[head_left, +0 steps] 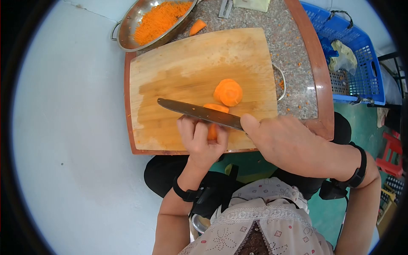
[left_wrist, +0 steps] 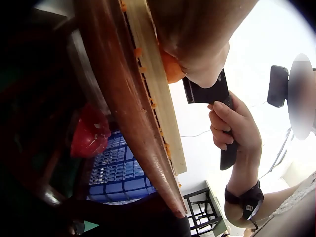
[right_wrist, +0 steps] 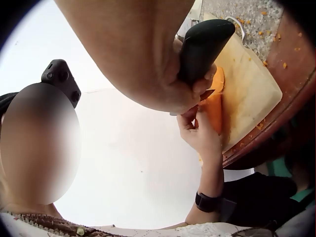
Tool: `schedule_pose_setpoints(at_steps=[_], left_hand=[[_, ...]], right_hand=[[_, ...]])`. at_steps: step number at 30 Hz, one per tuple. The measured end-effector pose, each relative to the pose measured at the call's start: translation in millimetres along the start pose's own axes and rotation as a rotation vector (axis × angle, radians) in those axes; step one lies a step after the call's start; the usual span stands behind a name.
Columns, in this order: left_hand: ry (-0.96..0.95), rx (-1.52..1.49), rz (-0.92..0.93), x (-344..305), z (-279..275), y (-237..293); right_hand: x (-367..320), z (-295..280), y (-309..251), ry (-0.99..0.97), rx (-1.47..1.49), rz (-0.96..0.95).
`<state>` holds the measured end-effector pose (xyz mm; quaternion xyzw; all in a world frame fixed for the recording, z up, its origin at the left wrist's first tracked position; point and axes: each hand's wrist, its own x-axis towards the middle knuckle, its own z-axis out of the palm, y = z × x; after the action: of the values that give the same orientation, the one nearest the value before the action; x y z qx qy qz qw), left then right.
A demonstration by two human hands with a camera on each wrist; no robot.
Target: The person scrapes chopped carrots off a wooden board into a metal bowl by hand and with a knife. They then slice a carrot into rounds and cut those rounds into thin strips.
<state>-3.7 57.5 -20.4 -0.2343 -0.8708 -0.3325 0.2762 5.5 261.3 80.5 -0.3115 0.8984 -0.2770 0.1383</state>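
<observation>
My right hand (head_left: 284, 142) grips the black handle (right_wrist: 205, 49) of a kitchen knife (head_left: 195, 111), whose broad dark blade shows in the left wrist view. The blade crosses over a carrot (head_left: 212, 131) on the wooden cutting board (head_left: 170, 70). With curled fingers my left hand (head_left: 199, 138) holds that carrot at the board's near side, its fingertips close to the blade. Part of the carrot is hidden by the fingers and knife. A cut piece (head_left: 217, 108) shows just beyond the blade, and round carrot slices (head_left: 230, 92) lie overlapping farther back.
A metal pan (head_left: 127, 26) of shredded carrot (head_left: 163, 21) stands at the back left, with a carrot chunk (head_left: 197, 27) beside it. Orange bits dot the speckled tabletop (head_left: 297, 80) right of the board. A blue crate (head_left: 367, 72) and red stool (head_left: 389, 155) are off to the right.
</observation>
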Motion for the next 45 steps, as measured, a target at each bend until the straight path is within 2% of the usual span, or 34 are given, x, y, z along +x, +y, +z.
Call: schedule_pose_setpoints(at_steps=[7, 10, 16, 19, 22, 25, 28, 31, 34, 37, 40, 43, 45], left_hand=[[0.022, 0.001, 0.004, 1, 0, 0], [0.031, 0.008, -0.002, 0, 1, 0], [0.038, 0.014, 0.007, 1, 1, 0], [0.043, 0.031, 0.023, -1, 2, 0], [0.074, 0.025, 0.013, -1, 4, 0], [0.075, 0.047, 0.009, -3, 4, 0], [0.069, 0.061, 0.017, -2, 3, -1], [0.086, 0.075, 0.016, -1, 2, 1], [0.108, 0.065, -0.005, -2, 3, 3], [0.128, 0.078, 0.013, -3, 4, 3], [0.128, 0.090, 0.037, -3, 4, 4], [0.145, 0.103, 0.064, -3, 5, 1], [0.161, 0.100, 0.077, -3, 5, 1]], right_hand=[[22, 7, 10, -0.032, 0.063, 0.007], [26, 9, 13, 0.020, 0.086, -0.016], [32, 14, 13, -0.001, 0.122, 0.053], [35, 29, 22, 0.059, 0.048, -0.037], [34, 36, 20, 0.081, 0.025, 0.014], [30, 45, 24, 0.203, 0.015, -0.048], [28, 37, 27, 0.111, 0.017, 0.128], [24, 21, 38, 0.039, -0.081, 0.188], [14, 25, 35, 0.154, -0.050, 0.173], [9, 19, 17, 0.103, -0.030, 0.324], [17, 28, 27, 0.396, -0.005, 0.295], [28, 13, 43, 0.404, 0.190, 0.220], [24, -1, 37, 0.306, 0.364, 0.326]])
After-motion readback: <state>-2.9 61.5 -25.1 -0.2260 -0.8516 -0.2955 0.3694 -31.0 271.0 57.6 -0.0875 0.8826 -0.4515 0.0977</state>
